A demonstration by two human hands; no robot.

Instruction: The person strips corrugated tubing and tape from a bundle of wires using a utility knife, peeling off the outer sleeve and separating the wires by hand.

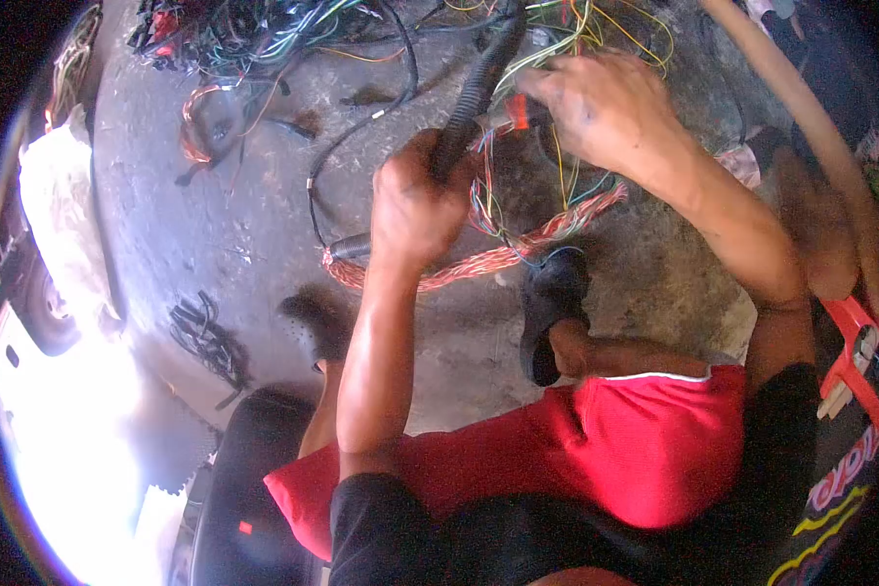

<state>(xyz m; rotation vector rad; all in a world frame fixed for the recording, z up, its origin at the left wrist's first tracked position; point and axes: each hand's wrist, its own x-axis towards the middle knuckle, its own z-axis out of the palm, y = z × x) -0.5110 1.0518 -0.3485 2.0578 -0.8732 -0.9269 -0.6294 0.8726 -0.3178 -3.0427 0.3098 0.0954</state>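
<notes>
My left hand [418, 200] is closed round a black corrugated tube [472, 93] that runs up to the top edge. To its right, my right hand [596, 103] is bent over thin green and yellow wires; its fingertips are blurred, and what they hold is too small to name. A red connector [519, 111] lies just left of its fingers. Below both hands, a bundle of red and white wires [488, 262] curves over the floor, with a short piece of corrugated tube [352, 245] at its left end.
A tangle of wires [254, 34] lies at the upper left, black offcuts [205, 337] at the lower left. My feet in black shoes [557, 303] stand on the grey floor [264, 215]. Another person's arm [801, 88] shows at the right, above a red strap [855, 342].
</notes>
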